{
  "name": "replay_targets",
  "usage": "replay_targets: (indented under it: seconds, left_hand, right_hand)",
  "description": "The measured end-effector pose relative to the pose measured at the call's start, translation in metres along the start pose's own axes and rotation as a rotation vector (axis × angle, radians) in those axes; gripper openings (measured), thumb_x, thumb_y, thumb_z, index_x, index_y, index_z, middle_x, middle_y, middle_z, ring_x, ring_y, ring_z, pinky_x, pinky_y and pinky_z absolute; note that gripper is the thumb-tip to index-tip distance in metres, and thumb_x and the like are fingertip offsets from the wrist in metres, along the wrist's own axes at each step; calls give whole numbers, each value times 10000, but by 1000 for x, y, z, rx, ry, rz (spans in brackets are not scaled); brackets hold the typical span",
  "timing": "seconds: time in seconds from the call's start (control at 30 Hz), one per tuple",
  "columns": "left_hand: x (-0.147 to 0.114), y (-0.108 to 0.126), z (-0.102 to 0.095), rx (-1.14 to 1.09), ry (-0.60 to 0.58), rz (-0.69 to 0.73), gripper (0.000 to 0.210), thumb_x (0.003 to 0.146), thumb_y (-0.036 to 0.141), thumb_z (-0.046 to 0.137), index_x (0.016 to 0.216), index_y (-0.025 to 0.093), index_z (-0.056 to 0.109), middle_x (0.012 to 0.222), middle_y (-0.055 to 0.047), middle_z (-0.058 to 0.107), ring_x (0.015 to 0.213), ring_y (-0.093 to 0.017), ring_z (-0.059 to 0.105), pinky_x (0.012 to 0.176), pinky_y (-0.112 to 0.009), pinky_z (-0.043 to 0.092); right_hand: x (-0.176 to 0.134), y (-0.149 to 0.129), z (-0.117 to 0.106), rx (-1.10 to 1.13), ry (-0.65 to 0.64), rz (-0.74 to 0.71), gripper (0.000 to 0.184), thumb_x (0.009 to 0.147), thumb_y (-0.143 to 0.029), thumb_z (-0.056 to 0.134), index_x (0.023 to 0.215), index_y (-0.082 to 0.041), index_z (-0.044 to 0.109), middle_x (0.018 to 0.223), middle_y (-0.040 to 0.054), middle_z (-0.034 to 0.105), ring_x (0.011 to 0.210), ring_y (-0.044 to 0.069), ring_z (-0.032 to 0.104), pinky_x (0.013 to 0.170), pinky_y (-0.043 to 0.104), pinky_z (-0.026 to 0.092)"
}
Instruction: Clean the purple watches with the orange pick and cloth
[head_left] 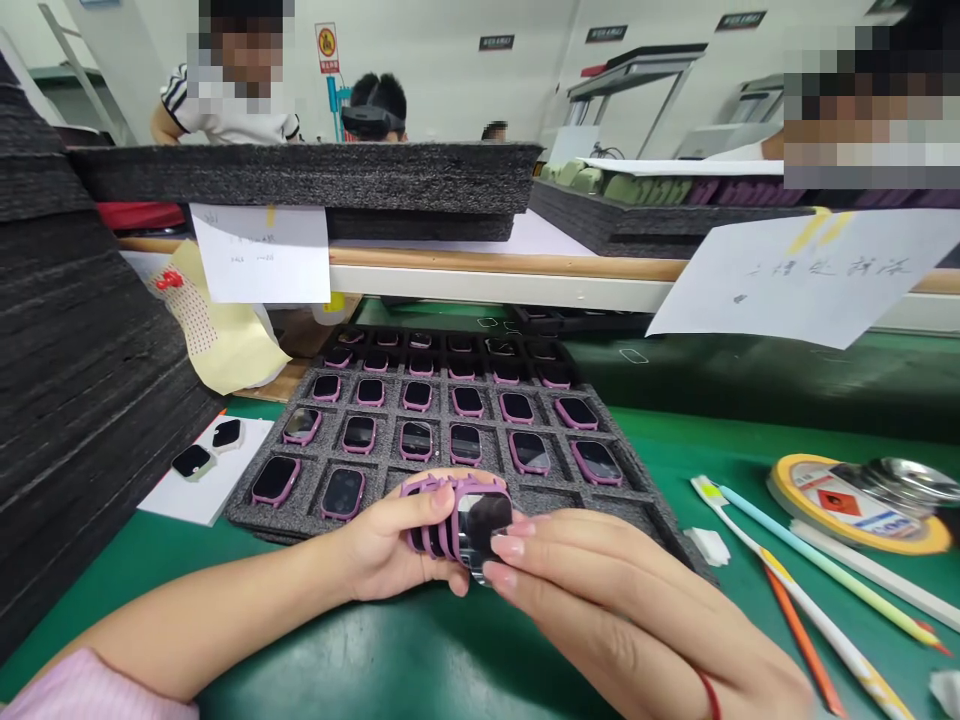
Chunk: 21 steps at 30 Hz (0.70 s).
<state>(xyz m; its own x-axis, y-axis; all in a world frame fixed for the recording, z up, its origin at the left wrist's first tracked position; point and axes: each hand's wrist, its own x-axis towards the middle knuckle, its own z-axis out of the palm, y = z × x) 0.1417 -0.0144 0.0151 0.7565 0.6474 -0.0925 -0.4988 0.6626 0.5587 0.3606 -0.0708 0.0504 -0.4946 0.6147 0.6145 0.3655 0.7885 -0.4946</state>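
Note:
My left hand [390, 545] is wrapped round a row of several purple-framed smartwatch cases [436, 535], stacked face to back. The front smartwatch case [484, 520] turns its glossy black screen towards me, with bright reflections on it. My right hand [600, 590] has its fingers together, and their tips press on the right and lower edge of that front case; its thumb is hidden. Just behind both hands lies a dark grey foam tray [300, 520] with purple smartwatch cases in many of its pockets. Several front pockets hold nothing that I can see.
At the left, two pale watch cases [193, 462] lie on white paper [180, 498] beside tall stacked foam sheets [82, 400]. Rightward are a toothbrush [795, 580], pens, a tape roll [799, 500] and a metal lid. A shelf [480, 280] crosses above; people sit beyond.

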Motion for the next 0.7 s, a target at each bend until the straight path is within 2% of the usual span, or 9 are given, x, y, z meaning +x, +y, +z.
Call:
replay_targets:
  seconds: [0.13,0.23,0.3,0.37,0.47,0.6,0.7]
  left_hand:
    - [-1,0,0,11,15,-7,428,737,392,881,1079,172,748,956,-62,758,645,-134,727,490,-188,564]
    - [0,0,0,30,27,10,447,725,404,886,1075,167,741,872,-40,734,579,-106,673,435,-168,498]
    - [1,-1,2,32,47,31,422,737,416,877,1060,181,742,830,-22,721,528,-72,618,396,-140,421]
    - [2,-3,6,47,54,46,399,754,436,862,1050,198,740,814,-13,723,471,-44,548,379,-134,360]
    - [2,-6,12,117,100,68,386,734,446,877,981,182,738,762,-13,709,463,-42,507,393,-144,331]
    - [2,-8,16,121,180,98,395,681,414,921,933,174,733,760,-4,689,565,-58,566,436,-134,323]
    - [2,-6,14,97,165,86,446,698,500,888,965,176,736,785,-20,722,580,-79,625,405,-131,316]
  right_hand:
    - [4,-1,4,-108,30,-89,449,1016,-148,532,1417,-340,594,1213,-14,770,1127,214,724,1012,335,600]
    - [13,2,6,-175,63,-200,395,916,-64,642,1270,-235,689,1112,32,793,1051,210,734,942,315,616]
    - [19,2,8,-232,86,-225,342,860,-72,703,1175,-205,705,1034,52,792,961,216,728,877,349,621]
    - [23,3,13,-259,88,-173,392,862,-157,733,1245,-187,656,998,70,773,873,217,699,795,384,614]
    - [25,4,21,-209,75,-29,557,902,-274,729,1413,-180,528,954,69,719,788,193,645,701,350,595]
    - [25,8,24,-46,110,56,499,877,-167,724,1345,-225,561,915,19,672,784,151,624,717,270,581]
    - [26,10,21,-4,153,66,523,837,-153,755,1309,-255,553,1034,17,711,896,156,653,814,270,575]
